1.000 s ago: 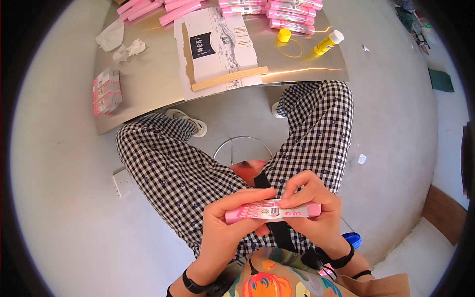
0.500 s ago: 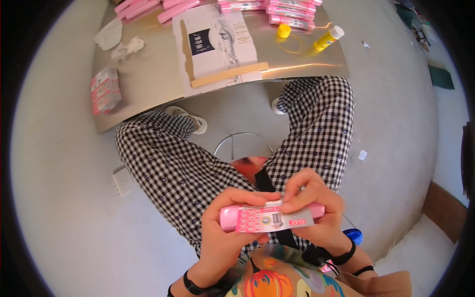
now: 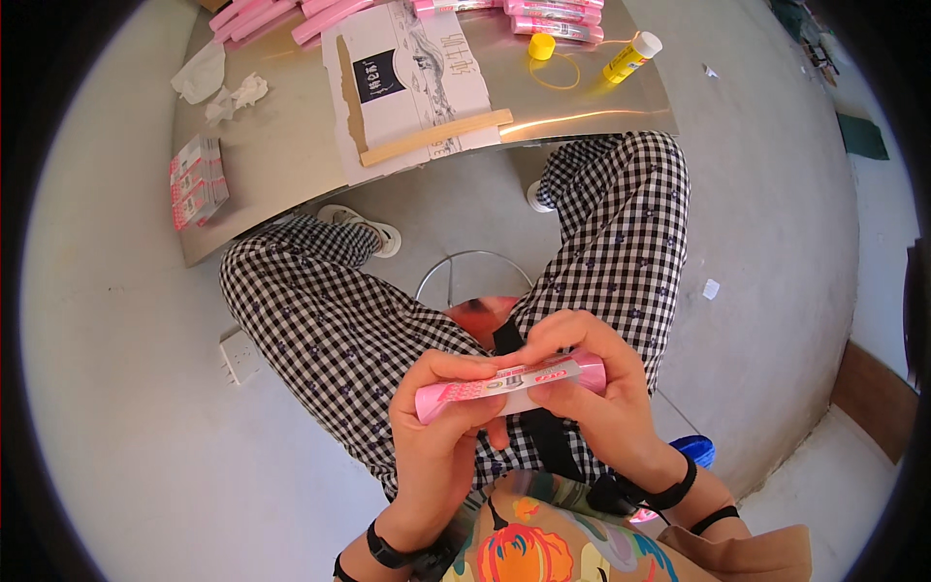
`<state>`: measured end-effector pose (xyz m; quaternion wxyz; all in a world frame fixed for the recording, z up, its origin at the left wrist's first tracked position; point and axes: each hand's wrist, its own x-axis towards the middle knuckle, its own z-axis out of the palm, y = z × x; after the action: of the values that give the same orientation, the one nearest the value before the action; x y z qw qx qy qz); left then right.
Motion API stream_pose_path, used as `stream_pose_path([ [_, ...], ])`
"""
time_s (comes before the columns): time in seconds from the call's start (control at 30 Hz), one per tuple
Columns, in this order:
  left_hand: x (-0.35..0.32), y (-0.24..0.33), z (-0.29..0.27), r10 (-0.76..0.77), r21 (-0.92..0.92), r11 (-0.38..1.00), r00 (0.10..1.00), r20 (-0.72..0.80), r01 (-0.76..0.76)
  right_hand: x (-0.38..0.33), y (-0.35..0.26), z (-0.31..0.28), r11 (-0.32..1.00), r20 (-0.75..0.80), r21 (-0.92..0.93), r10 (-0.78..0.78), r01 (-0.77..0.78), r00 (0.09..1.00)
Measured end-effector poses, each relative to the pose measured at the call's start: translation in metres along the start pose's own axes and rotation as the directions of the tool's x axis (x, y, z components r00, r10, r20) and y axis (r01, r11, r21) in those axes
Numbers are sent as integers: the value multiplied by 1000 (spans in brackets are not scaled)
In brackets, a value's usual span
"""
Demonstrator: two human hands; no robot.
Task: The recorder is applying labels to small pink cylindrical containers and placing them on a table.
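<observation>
Over my lap I hold a pink plastic roll sideways, with a printed pink-and-white paper label wrapped round its middle. My left hand grips the left end, thumb below and fingers over the top. Around the right end closes my right hand, its thumb pressing the label's lower edge and its forefinger lying along the top. Part of the label's underside shows white beneath the roll. The roll's far side is hidden from view.
On the metal table lie bare pink rolls, labelled rolls, a printed cardboard sheet, a wooden strip, crumpled tissue and stacked labels. A glue stick stands near its yellow cap.
The roll has turned in my hands, so the label's printed face now tips upward and away. My right thumb has moved from the top of the label to its lower edge.
</observation>
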<state>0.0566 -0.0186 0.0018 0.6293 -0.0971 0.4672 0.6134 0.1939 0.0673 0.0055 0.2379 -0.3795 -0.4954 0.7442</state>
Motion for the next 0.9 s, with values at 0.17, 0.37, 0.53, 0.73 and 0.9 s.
stream_pose_path([
  [0.17, 2, 5, -3, 12, 70, 997, 1000, 15, -13, 4, -5, -8, 999, 141, -33, 21, -17, 990],
  [0.37, 3, 7, -2, 26, 68, 997, 999, 41, -28, -1, -8, -7, 979, 82, 20, 199, -201, 977],
  [0.53, 3, 5, -5, 68, 104, 992, 995, 72, -75, 0, -3, -9, 981, 118, -81, 186, -177, 975],
  [0.73, 4, 6, -6, 73, 94, 992, 992, 107, -83, 1, 0, -9, 994, 137, 93, 39, -52, 990],
  [0.9, 2, 6, -2, 114, 210, 968, 986, 122, -138, -4, -1, -7, 987, -1, 47, 154, -154, 988],
])
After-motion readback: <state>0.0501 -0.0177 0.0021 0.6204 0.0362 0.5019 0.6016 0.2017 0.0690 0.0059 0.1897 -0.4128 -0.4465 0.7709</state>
